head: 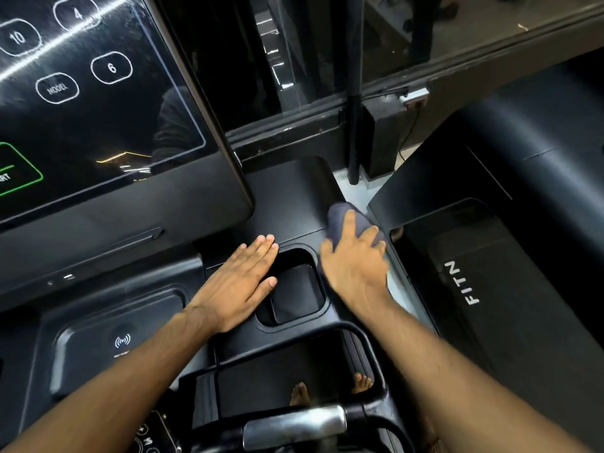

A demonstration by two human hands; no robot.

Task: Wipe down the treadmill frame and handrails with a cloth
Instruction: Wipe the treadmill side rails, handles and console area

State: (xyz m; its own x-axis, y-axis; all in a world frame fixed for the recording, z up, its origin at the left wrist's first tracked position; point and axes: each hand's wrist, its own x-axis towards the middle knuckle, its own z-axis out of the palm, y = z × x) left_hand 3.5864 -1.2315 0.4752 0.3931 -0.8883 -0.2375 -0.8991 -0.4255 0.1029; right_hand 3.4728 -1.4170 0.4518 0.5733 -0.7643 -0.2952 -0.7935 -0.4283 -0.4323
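A grey-blue cloth (343,214) lies bunched on the right edge of the black treadmill console frame (287,197). My right hand (356,259) is on top of the cloth, fingers curled over it and pressing it against the frame. My left hand (243,276) rests flat with straight fingers on the console, just left of a square cup-holder recess (295,289). A black handrail bar (356,331) curves below the recess, and a silver grip sensor (294,426) sits on the lower handlebar.
The touchscreen display (81,93) with numbered buttons fills the upper left. A wireless charging tray (117,338) is at lower left. A second treadmill marked FITN (470,282) stands close on the right. My bare feet (330,389) stand on the belt below. Glass wall behind.
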